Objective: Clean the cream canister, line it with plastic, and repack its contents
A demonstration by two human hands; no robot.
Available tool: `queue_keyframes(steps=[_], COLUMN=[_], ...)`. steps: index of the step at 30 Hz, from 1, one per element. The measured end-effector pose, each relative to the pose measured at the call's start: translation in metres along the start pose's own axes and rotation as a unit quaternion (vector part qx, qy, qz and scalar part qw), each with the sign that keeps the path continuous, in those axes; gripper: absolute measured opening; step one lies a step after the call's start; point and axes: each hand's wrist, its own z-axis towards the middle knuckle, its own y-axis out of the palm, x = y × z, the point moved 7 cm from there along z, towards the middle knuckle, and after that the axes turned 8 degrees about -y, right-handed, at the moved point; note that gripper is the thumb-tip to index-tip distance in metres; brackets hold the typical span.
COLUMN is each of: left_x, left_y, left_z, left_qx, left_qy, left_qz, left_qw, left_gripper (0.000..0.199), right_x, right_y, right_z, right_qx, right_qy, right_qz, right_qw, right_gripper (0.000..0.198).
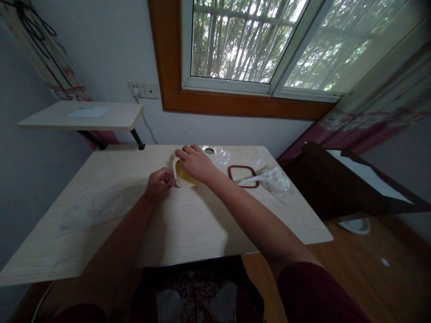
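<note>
A rounded piece with a cream rim and a yellow middle lies on the table between my hands; its exact kind I cannot make out. My left hand is closed in a pinch at the piece's left edge. Across the top of it lies my right hand, fingers bent over the far rim and hiding much of the yellow. To the right, a brown rounded-square frame rests flat, with one corner touched by a crumpled clear plastic bag.
Another thin clear plastic bag is spread on the left of the pale wooden table. A raised shelf with a paper slip stands at the back left. Near the back edge is a round cable hole. A dark cabinet stands at right.
</note>
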Motion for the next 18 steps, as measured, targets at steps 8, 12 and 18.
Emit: queue_keyframes(steps=[8, 12, 18], left_x=[0.013, 0.009, 0.001], left_y=[0.004, 0.001, -0.002], left_z=[-0.003, -0.002, 0.0], left_qx=[0.034, 0.058, 0.075], left_qy=[0.072, 0.062, 0.009], left_qz=[0.134, 0.145, 0.118], left_qw=[0.988, 0.986, 0.99], left_gripper=[0.03, 0.027, 0.029], right_x=[-0.004, -0.002, -0.003], right_y=[0.003, 0.003, 0.004], right_z=[0.005, -0.002, -0.043], right_qx=[0.015, 0.07, 0.152], right_qy=[-0.017, -0.024, 0.012], right_qz=[0.005, 0.009, 0.004], right_qw=[1.0, 0.997, 0.988], right_gripper=[0.025, 0.026, 0.027])
